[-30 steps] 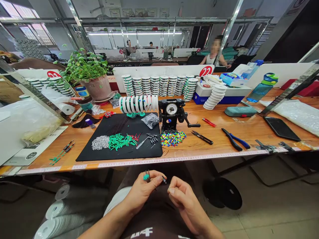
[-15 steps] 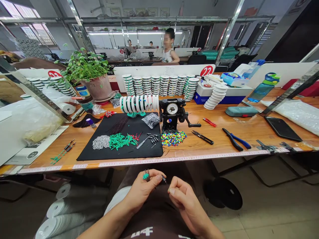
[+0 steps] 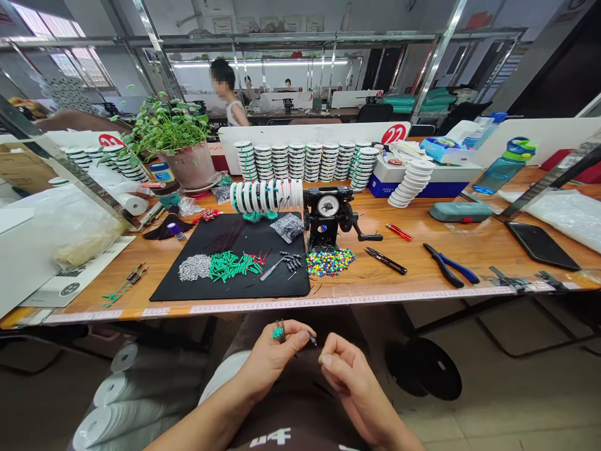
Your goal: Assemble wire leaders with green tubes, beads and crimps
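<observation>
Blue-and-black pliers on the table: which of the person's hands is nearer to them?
Right. The right hand is in front of the table edge, left of the pliers; the left hand is farther left, beyond the right one.

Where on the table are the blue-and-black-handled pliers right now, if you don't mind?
In the head view, the blue-and-black-handled pliers lie toward the right of the wooden table, between the black thread snips and the black phone.
</observation>
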The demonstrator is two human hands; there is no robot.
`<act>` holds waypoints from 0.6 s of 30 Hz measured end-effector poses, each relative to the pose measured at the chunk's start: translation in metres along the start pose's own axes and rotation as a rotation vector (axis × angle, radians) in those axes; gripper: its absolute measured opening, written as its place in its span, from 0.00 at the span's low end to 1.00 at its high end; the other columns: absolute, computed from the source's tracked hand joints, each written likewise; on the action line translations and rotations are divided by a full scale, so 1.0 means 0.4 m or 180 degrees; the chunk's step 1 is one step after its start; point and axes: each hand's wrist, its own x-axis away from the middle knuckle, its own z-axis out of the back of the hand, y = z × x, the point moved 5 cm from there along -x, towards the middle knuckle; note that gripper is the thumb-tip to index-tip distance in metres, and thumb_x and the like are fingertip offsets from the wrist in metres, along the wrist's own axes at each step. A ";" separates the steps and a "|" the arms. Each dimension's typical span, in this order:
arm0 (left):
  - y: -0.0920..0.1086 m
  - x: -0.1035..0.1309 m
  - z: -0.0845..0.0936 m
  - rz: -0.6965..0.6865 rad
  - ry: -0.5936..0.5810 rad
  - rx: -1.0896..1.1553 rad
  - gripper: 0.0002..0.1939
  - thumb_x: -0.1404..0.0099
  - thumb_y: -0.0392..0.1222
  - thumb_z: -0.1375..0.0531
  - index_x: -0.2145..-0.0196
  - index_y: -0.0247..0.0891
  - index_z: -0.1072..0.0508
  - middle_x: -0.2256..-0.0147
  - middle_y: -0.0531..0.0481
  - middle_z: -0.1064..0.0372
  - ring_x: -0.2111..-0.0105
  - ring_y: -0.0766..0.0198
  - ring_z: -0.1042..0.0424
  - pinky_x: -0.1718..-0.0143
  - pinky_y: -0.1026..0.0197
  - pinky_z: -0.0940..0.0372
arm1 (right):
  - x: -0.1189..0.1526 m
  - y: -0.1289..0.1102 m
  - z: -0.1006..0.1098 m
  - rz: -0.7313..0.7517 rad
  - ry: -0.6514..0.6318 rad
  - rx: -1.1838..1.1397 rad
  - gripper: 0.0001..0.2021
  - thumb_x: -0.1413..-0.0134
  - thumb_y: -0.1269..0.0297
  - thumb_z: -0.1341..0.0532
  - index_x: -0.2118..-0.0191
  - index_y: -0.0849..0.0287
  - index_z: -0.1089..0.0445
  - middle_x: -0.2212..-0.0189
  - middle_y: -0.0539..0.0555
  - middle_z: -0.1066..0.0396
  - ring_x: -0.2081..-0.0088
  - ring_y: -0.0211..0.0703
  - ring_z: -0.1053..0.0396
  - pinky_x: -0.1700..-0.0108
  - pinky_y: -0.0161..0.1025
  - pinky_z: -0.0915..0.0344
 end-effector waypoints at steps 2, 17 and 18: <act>0.000 0.001 -0.002 0.0002 -0.0027 -0.0001 0.23 0.46 0.61 0.31 0.68 0.36 0.17 0.76 0.52 0.32 0.74 0.65 0.43 0.69 0.62 0.47 | -0.001 -0.003 -0.003 -0.0006 0.0025 0.0004 0.22 0.48 0.50 0.30 0.73 0.58 0.41 0.83 0.39 0.55 0.78 0.32 0.63 0.75 0.35 0.64; 0.022 0.040 -0.003 -0.0754 -0.0313 -0.0866 0.12 0.35 0.44 0.37 0.61 0.35 0.17 0.68 0.45 0.19 0.69 0.61 0.24 0.67 0.64 0.35 | -0.039 0.046 0.110 -0.0234 0.0315 0.1306 0.26 0.57 0.38 0.29 0.67 0.59 0.17 0.85 0.52 0.30 0.77 0.42 0.31 0.60 0.39 0.34; 0.027 0.044 -0.004 -0.0958 -0.0335 -0.1145 0.11 0.34 0.43 0.38 0.60 0.35 0.17 0.68 0.45 0.19 0.70 0.61 0.23 0.67 0.65 0.35 | -0.044 0.061 0.119 -0.0392 0.0238 0.1264 0.28 0.61 0.35 0.29 0.69 0.60 0.17 0.87 0.52 0.31 0.79 0.42 0.32 0.63 0.38 0.33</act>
